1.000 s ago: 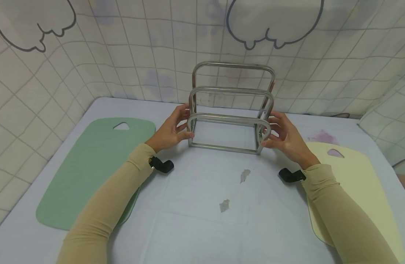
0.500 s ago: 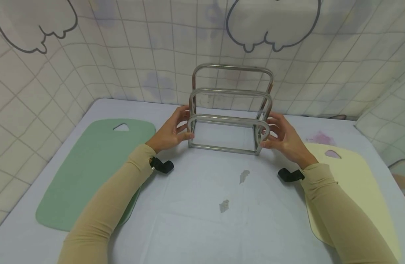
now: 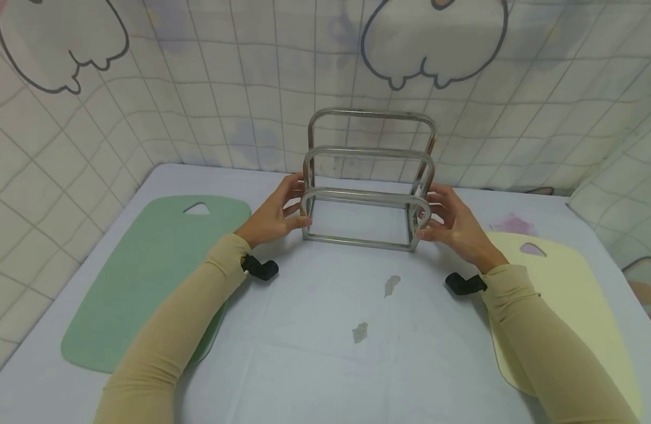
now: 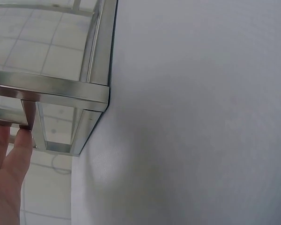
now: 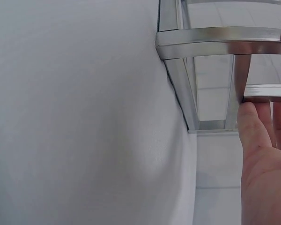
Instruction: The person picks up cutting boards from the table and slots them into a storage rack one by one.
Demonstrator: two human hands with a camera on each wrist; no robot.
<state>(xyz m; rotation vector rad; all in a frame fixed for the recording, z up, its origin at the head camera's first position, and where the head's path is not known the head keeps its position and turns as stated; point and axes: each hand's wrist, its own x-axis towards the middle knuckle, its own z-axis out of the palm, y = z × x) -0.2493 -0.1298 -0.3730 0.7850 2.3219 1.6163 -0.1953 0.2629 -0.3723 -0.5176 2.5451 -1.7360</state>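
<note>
At the back middle of the surface (image 3: 325, 353), a metal rack (image 3: 369, 176) is held from both sides. The left hand (image 3: 274, 215) is set against the rack's left end, thumb at the lower front post and fingers curled round the uprights behind; in the left wrist view a fingertip is seen touching a low crossbar. The right hand (image 3: 455, 227) is placed the same way on the right end, thumb pressed to the front post, fingers bent round the bars. So both hands are closed loosely on the rack, not spread wide.

The rack is stood upright on its base, with three rounded hoops stepped up from front to back, just in front of the tiled backdrop (image 3: 240, 88).

A green cutting board (image 3: 139, 277) is laid flat to the left, partly under the left sleeve. A pale yellow cutting board (image 3: 580, 300) is laid to the right, under the right forearm. A couple of scuffed patches (image 3: 391, 284) are seen on the surface cover nearer the person.
</note>
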